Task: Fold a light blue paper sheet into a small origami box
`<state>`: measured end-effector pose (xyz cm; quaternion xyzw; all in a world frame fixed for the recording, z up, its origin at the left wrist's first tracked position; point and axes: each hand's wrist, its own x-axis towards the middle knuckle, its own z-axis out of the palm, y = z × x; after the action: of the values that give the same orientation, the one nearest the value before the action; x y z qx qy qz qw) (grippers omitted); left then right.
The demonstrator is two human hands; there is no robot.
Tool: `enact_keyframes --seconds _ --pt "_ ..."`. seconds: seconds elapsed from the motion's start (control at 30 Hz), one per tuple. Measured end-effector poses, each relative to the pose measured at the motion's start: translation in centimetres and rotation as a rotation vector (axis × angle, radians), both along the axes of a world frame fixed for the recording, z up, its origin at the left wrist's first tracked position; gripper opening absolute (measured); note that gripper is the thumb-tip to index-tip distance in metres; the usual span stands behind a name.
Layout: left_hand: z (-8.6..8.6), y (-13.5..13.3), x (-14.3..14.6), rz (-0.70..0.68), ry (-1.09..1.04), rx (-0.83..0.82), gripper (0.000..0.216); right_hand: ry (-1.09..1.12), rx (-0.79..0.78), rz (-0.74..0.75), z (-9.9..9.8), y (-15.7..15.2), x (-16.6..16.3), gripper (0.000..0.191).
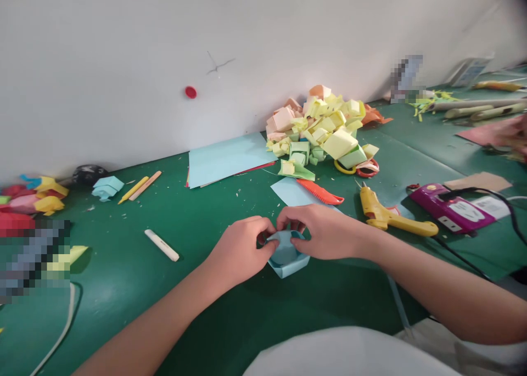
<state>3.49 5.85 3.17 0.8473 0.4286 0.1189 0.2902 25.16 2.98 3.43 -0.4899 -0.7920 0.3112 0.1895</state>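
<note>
A small light-blue folded paper box [289,265] is between my two hands, over the green table near its front edge. Its side walls stand up, and a paper flap rises in the middle. My left hand [247,244] pinches the box's left rim between thumb and fingers. On the far right side, my right hand [315,230] grips the rim with thumb and curled fingers. Both hands partly hide the far wall of the box. Just beyond them lie a light-blue paper piece [284,192] and a red-orange cutter [320,192].
Behind are blue sheets [228,159] and a heap of folded papers [321,126] over scissors [365,167]. At right lie a yellow glue gun [382,208] and a purple power strip [457,208] with cords. A white stick [161,245] and markers [140,188] lie left.
</note>
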Motion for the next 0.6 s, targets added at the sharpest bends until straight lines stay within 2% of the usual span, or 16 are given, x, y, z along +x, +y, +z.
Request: enact_keyframes --seconds 0.13,0.23,0.43,0.6 --pt "0.0 0.1 0.0 -0.007 -0.020 -0.029 0.007 -0.009 -0.021 0.039 0.0 0.1 0.4 0.040" --pt "0.0 0.4 -0.3 -0.003 -0.040 -0.084 0.008 -0.017 0.011 0.030 -0.3 0.2 0.5 0.034" --pt "-0.5 1.5 -0.9 -0.010 -0.137 -0.273 0.012 -0.136 0.164 0.099 -0.6 0.4 -0.1 0.023" --pt "-0.9 2.1 -1.3 -0.025 -0.217 -0.361 0.016 -0.326 0.344 0.184 -0.8 0.5 -0.6 0.028"
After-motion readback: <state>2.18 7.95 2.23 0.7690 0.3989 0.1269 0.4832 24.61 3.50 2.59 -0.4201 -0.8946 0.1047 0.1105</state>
